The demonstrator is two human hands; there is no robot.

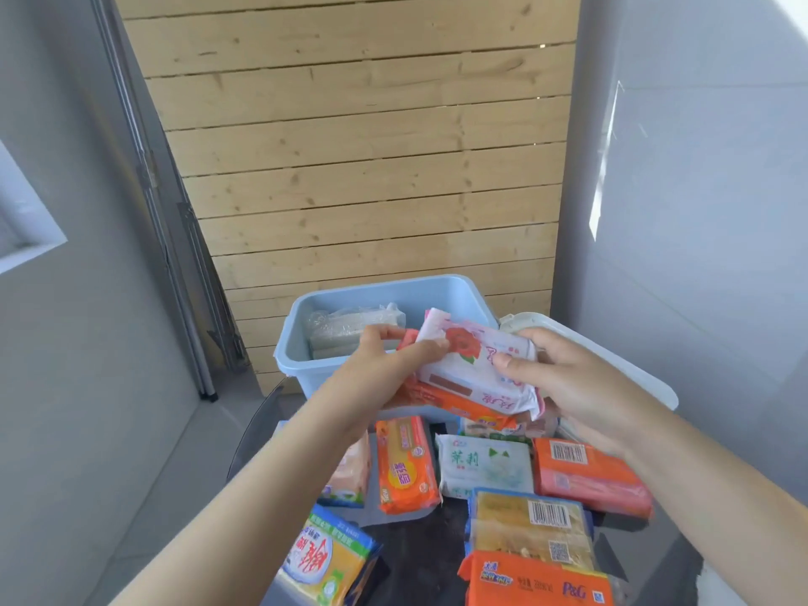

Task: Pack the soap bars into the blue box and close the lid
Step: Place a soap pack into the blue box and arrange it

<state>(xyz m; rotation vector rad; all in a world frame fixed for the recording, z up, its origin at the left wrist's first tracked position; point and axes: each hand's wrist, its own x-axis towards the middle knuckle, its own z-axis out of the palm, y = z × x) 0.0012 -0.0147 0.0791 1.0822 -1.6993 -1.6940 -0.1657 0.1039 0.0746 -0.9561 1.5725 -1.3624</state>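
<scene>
The open blue box (384, 290) stands at the table's far side with clear-wrapped soap bars (345, 330) inside at its left. Just in front of the box, my left hand (384, 369) and my right hand (564, 378) together hold a stack of soap bars: a white and pink rose-printed bar (472, 369) on top of an orange bar (459, 406). The white lid (612, 356) lies to the right of the box, partly behind my right hand. More wrapped bars lie on the table below: an orange one (404, 465), a white and green one (483, 463), a red-orange one (586, 474).
Nearer me lie a yellow bar with barcode (531, 527), an orange P&G pack (538, 583) and a blue-yellow pack (328, 557) on the dark glass table (419, 553). A wooden slat wall stands behind the box; grey walls and floor flank the table.
</scene>
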